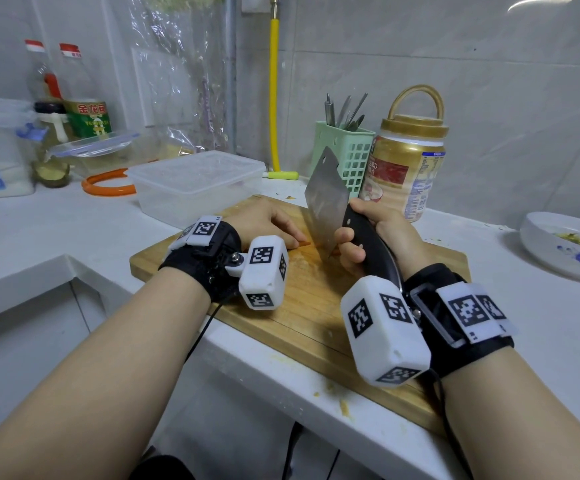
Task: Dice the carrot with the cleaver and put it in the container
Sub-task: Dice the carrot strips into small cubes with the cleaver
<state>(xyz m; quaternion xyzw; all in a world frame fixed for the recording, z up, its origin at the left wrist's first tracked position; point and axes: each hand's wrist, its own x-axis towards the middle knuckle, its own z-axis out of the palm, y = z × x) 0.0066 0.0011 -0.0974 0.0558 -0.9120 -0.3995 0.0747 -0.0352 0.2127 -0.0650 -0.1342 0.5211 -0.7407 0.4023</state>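
Tabletop (524, 323) of white stone carries everything, and a wooden cutting board (299, 306) lies on it near the front edge. Behind the board, to the left, stands the container (195, 185), a clear plastic box with its lid on. A gold-lidded jar (406, 168) and a green utensil basket (347, 157) stand at the back, near the wall, and a white bowl (565, 247) sits far to the right.

The right hand (378, 233) holds the cleaver (326, 199); its grip is closed around the black handle, with the fingers curled under it. The blade is tilted, its tip raised toward the wall and its heel down on the board. The left hand (268, 223) lies flat on the board with the fingers stretched out, pressing on the carrot (304, 242). Only a small orange part of the carrot shows, between the left fingertips and the blade, on the middle of the board.
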